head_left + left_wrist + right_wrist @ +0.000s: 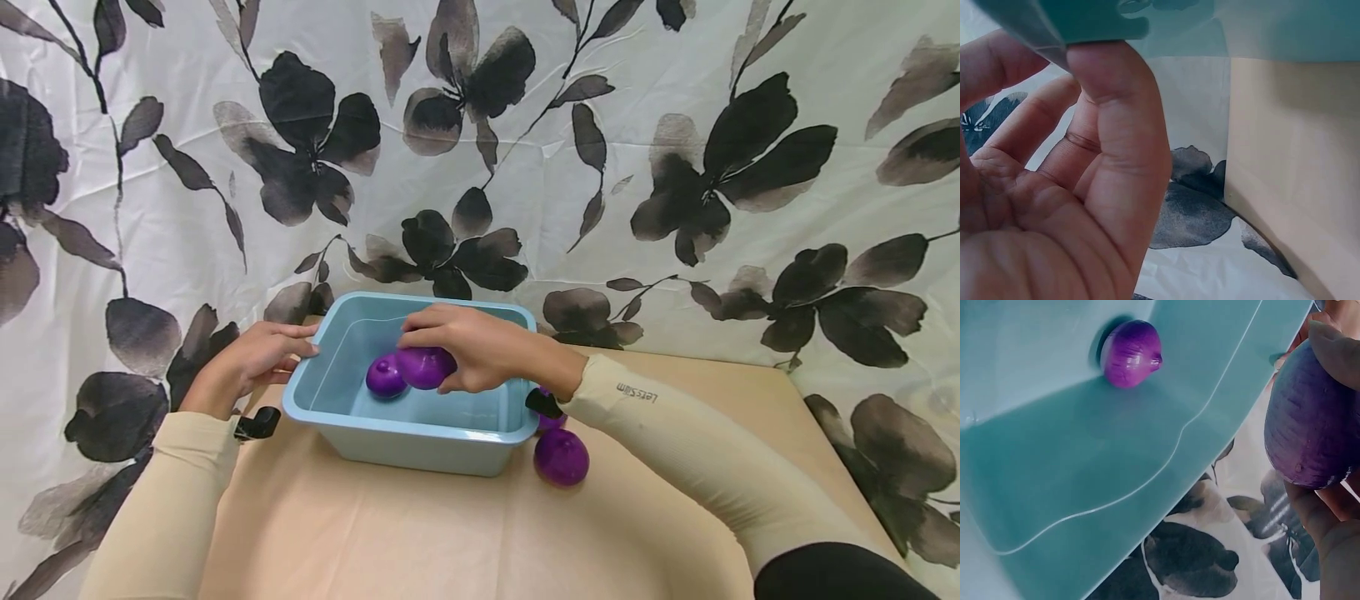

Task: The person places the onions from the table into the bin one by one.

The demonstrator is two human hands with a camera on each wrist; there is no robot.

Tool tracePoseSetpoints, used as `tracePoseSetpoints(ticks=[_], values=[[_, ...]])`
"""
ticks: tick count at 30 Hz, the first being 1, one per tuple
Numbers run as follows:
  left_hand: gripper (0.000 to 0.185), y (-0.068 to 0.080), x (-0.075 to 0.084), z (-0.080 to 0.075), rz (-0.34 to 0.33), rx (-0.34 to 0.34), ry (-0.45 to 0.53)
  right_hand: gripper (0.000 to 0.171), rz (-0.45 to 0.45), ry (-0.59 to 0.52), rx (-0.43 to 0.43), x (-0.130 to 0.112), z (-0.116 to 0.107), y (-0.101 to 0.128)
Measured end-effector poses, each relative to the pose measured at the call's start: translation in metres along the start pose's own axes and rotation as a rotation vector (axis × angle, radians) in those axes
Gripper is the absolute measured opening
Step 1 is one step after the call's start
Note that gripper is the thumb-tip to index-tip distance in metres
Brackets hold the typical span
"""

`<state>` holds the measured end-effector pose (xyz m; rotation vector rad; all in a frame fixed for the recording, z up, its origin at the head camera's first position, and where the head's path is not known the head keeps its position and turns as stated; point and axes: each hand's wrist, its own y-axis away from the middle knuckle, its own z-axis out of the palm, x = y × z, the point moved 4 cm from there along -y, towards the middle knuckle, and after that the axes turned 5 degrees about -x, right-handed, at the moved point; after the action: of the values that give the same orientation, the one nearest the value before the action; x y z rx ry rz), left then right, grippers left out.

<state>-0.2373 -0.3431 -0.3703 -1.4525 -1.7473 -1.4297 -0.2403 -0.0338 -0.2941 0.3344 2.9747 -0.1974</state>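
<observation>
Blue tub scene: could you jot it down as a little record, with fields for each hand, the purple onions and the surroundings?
Right hand: the right hand grips a purple onion above the inside of the blue tub.
Left hand: the left hand holds the tub's left rim, thumb on its edge.
In tub: one onion in the tub lies on the bottom.
Outside tub: another onion lies on the beige table by the tub's right side.
Backdrop: a floral curtain.

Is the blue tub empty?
No, a purple onion already lies inside the blue tub, and the right hand holds another onion over it.
</observation>
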Motion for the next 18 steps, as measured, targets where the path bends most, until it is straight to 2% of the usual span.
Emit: tracePoseSetpoints(ticks=[10,18], values=[[0.067,0.001,0.0,0.0,0.006,-0.001,-0.001,0.066,-0.008,-0.047,-0.06,0.003,0.014,-0.036],[0.068,0.0,-0.001,-0.002,0.008,-0.011,0.022,0.064,0.025,-0.084,-0.132,0.007,0.032,-0.062]])
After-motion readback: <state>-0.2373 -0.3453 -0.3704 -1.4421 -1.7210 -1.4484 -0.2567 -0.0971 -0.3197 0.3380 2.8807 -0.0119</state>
